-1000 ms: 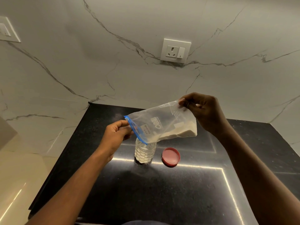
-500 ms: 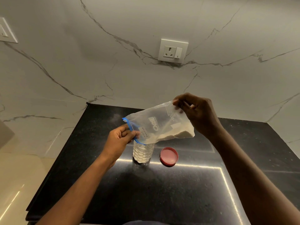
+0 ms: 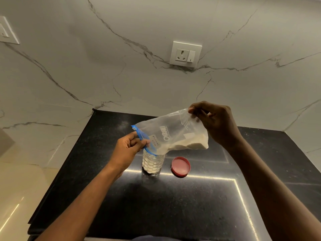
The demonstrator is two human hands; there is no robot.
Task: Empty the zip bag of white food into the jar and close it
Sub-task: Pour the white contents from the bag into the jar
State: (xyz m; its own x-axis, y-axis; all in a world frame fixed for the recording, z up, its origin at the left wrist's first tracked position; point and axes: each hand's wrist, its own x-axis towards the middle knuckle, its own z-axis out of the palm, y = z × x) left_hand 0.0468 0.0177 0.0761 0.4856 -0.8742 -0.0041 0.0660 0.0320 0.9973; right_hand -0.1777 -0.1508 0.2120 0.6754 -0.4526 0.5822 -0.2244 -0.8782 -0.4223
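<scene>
I tilt the zip bag (image 3: 173,134) over the open jar (image 3: 152,162) on the tabletop (image 3: 173,206), left hand (image 3: 128,150) pinching its blue mouth, right hand (image 3: 215,124) gripping the raised bottom. White food (image 3: 187,145) remains inside; the red lid (image 3: 181,166) waits beside the part-filled jar.

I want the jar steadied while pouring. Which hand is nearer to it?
Left. The left hand pinches the bag mouth just above the jar; the right hand holds the bag's raised far corner.

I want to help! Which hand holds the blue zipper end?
The left hand pinches the bag's blue end over the jar; the right hand lifts the plain corner.
</scene>
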